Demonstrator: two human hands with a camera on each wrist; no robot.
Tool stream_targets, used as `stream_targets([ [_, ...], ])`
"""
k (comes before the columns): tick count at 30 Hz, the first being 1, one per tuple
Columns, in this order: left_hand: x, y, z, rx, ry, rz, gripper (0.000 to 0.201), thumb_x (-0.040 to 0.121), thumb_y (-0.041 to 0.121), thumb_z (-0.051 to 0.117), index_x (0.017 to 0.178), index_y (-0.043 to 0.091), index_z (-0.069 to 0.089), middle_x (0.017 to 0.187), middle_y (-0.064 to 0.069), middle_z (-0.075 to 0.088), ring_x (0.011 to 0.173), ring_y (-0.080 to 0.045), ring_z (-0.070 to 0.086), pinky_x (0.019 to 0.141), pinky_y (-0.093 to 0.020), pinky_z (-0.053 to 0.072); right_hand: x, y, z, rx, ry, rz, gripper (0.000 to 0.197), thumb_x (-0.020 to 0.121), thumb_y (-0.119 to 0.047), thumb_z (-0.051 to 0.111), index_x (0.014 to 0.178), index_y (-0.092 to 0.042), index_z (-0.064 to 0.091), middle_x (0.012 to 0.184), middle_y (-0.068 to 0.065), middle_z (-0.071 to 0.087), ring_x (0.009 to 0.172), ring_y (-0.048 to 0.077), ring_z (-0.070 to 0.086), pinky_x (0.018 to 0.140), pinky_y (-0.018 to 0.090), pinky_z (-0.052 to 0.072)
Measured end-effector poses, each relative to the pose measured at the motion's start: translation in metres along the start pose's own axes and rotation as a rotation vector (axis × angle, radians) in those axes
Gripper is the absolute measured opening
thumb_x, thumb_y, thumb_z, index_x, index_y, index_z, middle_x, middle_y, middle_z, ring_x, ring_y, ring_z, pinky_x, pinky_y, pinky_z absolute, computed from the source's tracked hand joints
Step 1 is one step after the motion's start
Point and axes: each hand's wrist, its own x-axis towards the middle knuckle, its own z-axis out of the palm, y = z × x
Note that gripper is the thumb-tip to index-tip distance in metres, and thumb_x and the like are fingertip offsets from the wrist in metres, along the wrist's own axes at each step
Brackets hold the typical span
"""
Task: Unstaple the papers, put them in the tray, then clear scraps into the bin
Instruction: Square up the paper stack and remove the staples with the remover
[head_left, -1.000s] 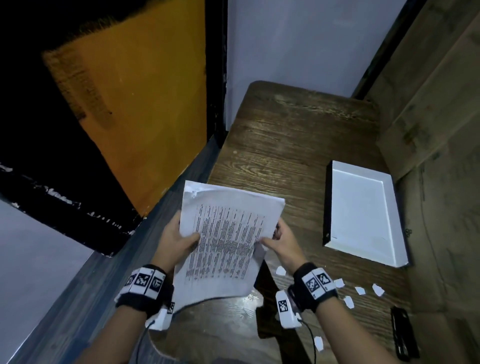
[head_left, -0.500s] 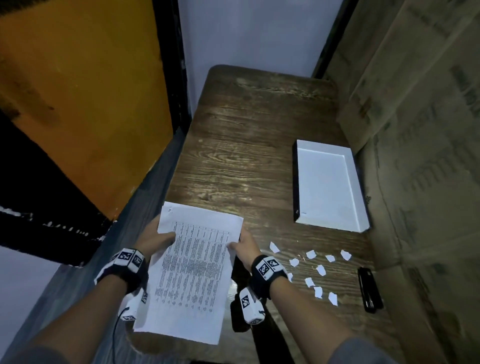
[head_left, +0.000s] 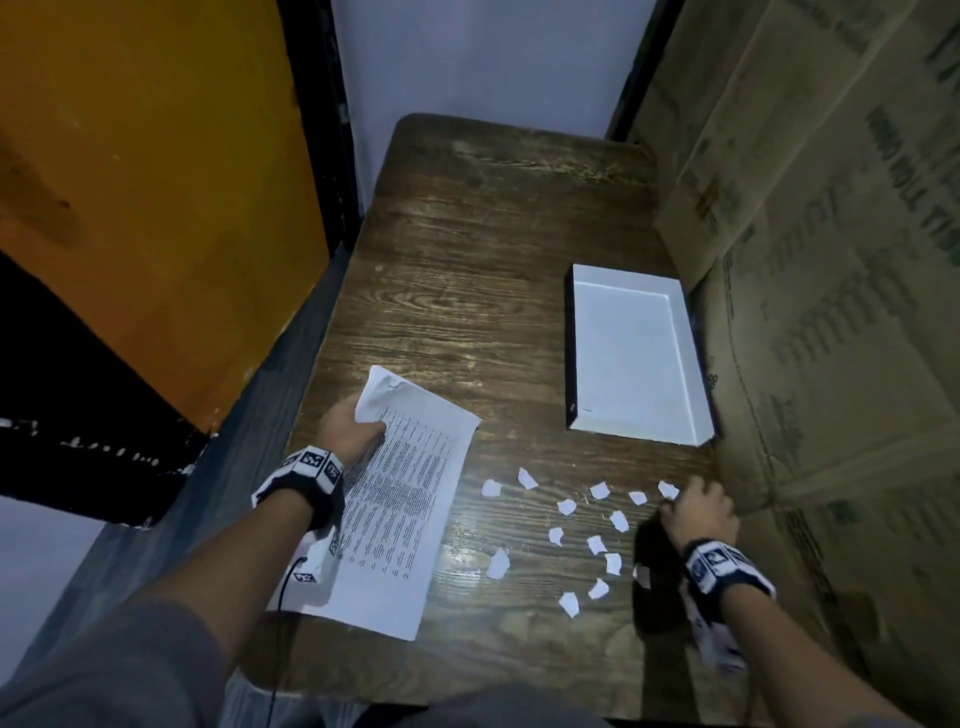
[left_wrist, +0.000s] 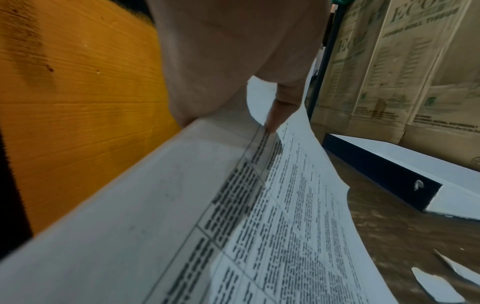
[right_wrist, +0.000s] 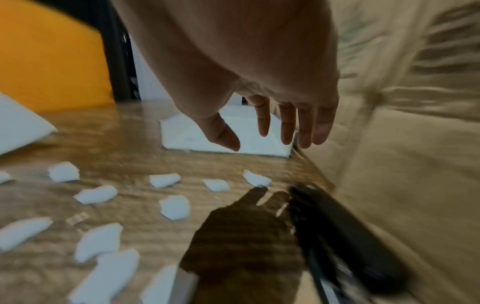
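The stapled papers (head_left: 405, 519) lie flat on the wooden table (head_left: 467, 260) at its left front. My left hand (head_left: 371, 421) grips their crumpled top-left corner, thumb on top; in the left wrist view a finger (left_wrist: 285, 111) presses the printed sheets (left_wrist: 272, 226). My right hand (head_left: 680, 499) hovers at the table's right edge with straight, spread fingers (right_wrist: 288, 127) and holds nothing. Just under it lies a black tool (right_wrist: 350, 236), blurred. Several white paper scraps (head_left: 566, 506) lie scattered between the papers and my right hand. The white tray (head_left: 582, 338) holds nothing.
Cardboard boxes (head_left: 831, 312) wall in the table's right side, close to the tray and my right hand. An orange panel (head_left: 156, 208) stands to the left of the table. No bin is in view.
The papers have come down from mid-air onto the table. My right hand let go of them and moved right, over the scraps to the table's right edge. My left hand still holds the corner.
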Motion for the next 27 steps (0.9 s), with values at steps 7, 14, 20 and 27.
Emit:
stream_targets([
  [7, 0.008, 0.011, 0.012, 0.102, 0.009, -0.009, 0.027, 0.075, 0.004, 0.06, 0.1, 0.014, 0.062, 0.103, -0.016, 0.069, 0.097, -0.035, 0.063, 0.083, -0.04, 0.049, 0.035, 0.057, 0.042, 0.08, -0.227, 0.071, 0.067, 0.081, -0.016, 0.069, 0.132, 0.008, 0.033, 0.135, 0.031, 0.039, 0.121, 0.047, 0.044, 0.099, 0.049, 0.041],
  [14, 0.012, 0.016, 0.022, 0.119, 0.004, 0.003, 0.054, 0.074, 0.005, 0.064, 0.126, 0.015, 0.055, 0.112, -0.009, 0.066, 0.096, -0.025, 0.06, 0.079, -0.031, 0.044, 0.055, 0.067, 0.054, 0.033, -0.241, 0.121, 0.051, 0.083, -0.016, 0.066, 0.124, 0.008, 0.046, 0.129, 0.03, 0.048, 0.121, 0.042, 0.044, 0.101, 0.045, 0.038],
  [20, 0.002, 0.032, 0.022, 0.027, -0.068, 0.043, 0.057, 0.079, 0.006, 0.065, 0.133, 0.015, 0.049, 0.115, -0.005, 0.062, 0.104, -0.024, 0.059, 0.081, -0.031, 0.043, 0.028, 0.017, -0.004, 0.611, -0.227, -0.041, 0.042, 0.083, -0.004, 0.067, 0.109, -0.002, 0.034, 0.113, 0.026, 0.054, 0.101, 0.036, 0.054, 0.084, 0.042, 0.045],
  [27, -0.013, 0.04, 0.025, -0.114, -0.146, 0.12, 0.063, 0.081, -0.009, 0.052, 0.138, 0.016, 0.044, 0.124, -0.01, 0.061, 0.107, -0.028, 0.062, 0.075, -0.026, 0.051, -0.021, -0.143, -0.063, 1.664, -0.44, -0.257, 0.024, 0.088, 0.001, 0.058, 0.1, -0.017, 0.049, 0.083, 0.012, 0.066, 0.065, 0.02, 0.066, 0.061, 0.039, 0.053],
])
